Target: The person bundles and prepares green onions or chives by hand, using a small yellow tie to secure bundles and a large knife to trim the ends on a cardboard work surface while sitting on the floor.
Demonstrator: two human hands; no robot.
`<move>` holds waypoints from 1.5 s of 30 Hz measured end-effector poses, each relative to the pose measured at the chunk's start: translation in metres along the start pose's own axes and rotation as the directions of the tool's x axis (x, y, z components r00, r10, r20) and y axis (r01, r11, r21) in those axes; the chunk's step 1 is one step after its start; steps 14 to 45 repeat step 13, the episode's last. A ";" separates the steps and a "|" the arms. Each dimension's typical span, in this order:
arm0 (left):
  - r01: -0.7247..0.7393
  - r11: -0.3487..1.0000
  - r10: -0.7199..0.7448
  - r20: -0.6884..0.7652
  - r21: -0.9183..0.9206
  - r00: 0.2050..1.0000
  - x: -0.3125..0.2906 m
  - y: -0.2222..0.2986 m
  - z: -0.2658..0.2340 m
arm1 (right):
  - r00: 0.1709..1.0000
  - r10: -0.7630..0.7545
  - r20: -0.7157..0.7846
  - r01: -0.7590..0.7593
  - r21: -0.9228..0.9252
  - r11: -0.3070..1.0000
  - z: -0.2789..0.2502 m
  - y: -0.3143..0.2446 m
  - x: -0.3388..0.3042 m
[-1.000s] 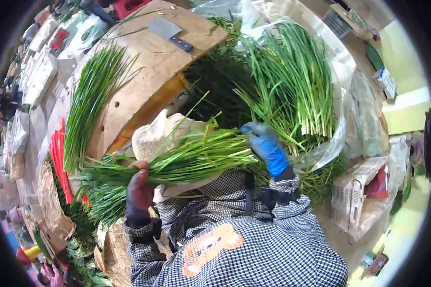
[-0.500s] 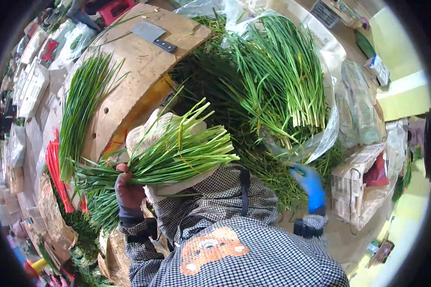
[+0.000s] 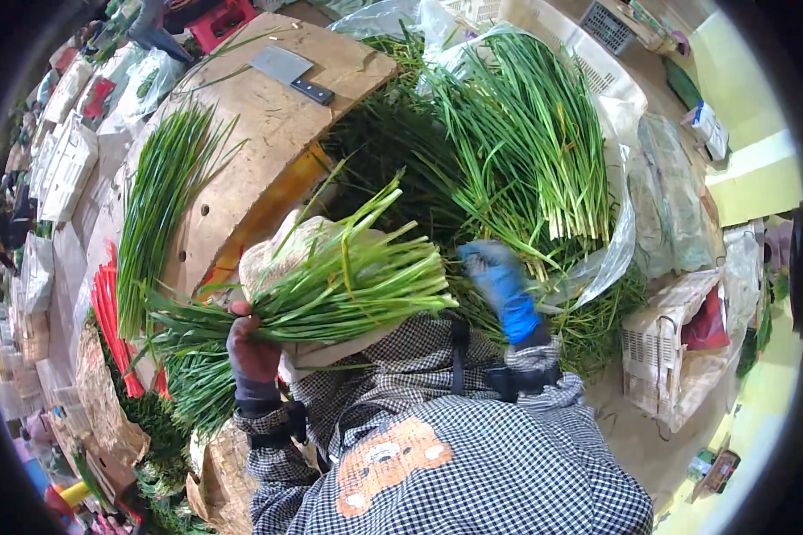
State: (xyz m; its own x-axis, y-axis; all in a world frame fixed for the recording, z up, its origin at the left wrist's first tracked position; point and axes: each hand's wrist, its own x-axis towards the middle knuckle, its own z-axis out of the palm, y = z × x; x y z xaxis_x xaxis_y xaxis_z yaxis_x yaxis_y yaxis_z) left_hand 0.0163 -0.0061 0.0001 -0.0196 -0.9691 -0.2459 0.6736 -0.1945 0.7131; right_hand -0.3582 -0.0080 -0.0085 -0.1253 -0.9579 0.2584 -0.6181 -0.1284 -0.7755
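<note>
— Okay, left hand (image 3: 252, 349)?
— Clamped round my chive bundle (image 3: 330, 285), held across my lap.
— Right hand (image 3: 501, 283)?
— Blue glove, loosely curled, empty, beside the big chive pile (image 3: 517, 134) in the plastic bag (image 3: 617, 223).

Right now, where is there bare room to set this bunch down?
Bare board lies between the cleaver and the laid chives. Right of the bunch, the chive heap crowds everything.

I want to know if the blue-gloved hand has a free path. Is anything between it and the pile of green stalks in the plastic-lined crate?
Nothing visible stands between them. The right hand hovers at the near edge of the pile of green stalks, with loose stalks beneath it. The bundle in the left hand lies off to its left.
</note>
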 end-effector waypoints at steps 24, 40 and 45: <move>0.078 0.992 -0.079 -0.009 -0.103 0.997 0.009 0.010 -0.004 | 0.879 0.065 0.472 -0.311 0.465 0.829 0.022 -0.024 0.031; 0.078 0.992 -0.079 -0.009 -0.103 0.997 0.009 0.010 -0.004 | 0.879 0.065 0.472 -0.311 0.465 0.829 0.022 -0.024 0.031; 0.078 0.992 -0.079 -0.009 -0.103 0.997 0.009 0.010 -0.004 | 0.879 0.065 0.472 -0.311 0.465 0.829 0.022 -0.024 0.031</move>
